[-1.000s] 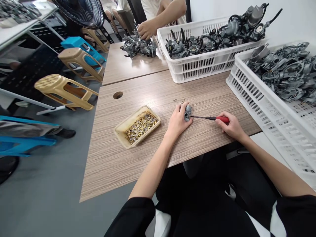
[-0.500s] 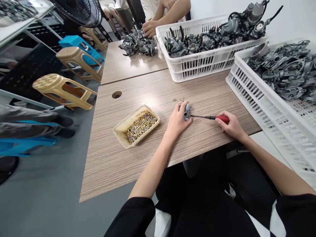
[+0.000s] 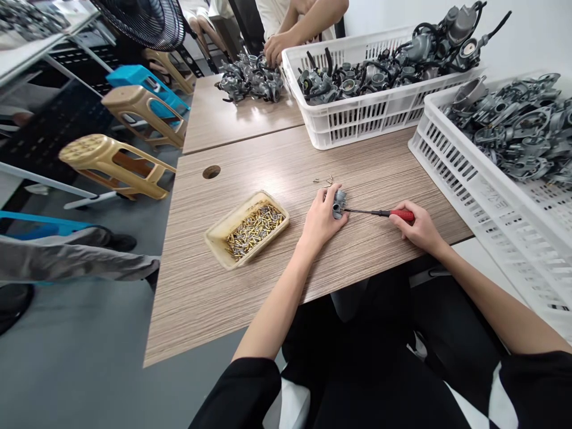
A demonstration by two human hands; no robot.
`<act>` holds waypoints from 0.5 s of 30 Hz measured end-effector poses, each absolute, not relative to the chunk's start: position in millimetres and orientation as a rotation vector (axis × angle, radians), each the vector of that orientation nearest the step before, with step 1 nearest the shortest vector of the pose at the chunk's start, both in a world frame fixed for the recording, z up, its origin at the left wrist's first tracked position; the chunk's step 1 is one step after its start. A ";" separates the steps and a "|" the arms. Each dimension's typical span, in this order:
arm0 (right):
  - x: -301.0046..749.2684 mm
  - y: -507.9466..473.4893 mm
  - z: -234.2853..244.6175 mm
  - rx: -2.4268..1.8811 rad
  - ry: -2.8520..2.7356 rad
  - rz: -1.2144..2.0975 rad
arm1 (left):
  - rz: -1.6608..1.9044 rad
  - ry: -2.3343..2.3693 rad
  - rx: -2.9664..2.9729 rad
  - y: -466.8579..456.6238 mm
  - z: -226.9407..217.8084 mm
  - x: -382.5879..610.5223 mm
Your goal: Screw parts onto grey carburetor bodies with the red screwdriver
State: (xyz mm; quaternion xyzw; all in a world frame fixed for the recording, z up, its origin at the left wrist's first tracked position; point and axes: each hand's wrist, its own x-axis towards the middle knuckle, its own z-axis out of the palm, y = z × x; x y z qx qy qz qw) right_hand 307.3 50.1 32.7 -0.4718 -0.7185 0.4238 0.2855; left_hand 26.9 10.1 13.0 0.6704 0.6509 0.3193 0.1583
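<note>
My left hand [image 3: 322,218] is wrapped round a small grey metal part [image 3: 339,204] and holds it down on the wooden table [image 3: 286,238]. My right hand [image 3: 417,229] grips the red handle of a screwdriver [image 3: 379,213]. The screwdriver's thin dark shaft runs left, and its tip sits against the side of the part. A few loose small screws [image 3: 325,179] lie on the table just beyond the part. A beige tray of brass pieces [image 3: 247,227] stands to the left of my left hand.
Two white slatted crates hold grey metal parts: one [image 3: 487,196] along the right edge, one [image 3: 357,113] at the back. Beyond, a person's hand [image 3: 272,44] works at a pile of parts [image 3: 250,80] on a second table. Plastic stools [image 3: 116,164] and someone's leg [image 3: 75,259] are on the left.
My hands, the part and the screwdriver stay put. On the floor at left a person's grey-trousered leg has moved to the right. The other person's hand at the back has shifted slightly.
</note>
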 end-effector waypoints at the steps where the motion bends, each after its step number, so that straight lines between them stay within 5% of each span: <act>1: 307.4 50.1 32.7 -1.262 -1.922 1.134 | 0.914 1.860 1.919 10.1 12.8 26.8; 15: 308.8 50.3 30.3 -1.245 -1.942 1.163 | 0.931 1.849 1.918 12.8 9.9 24.0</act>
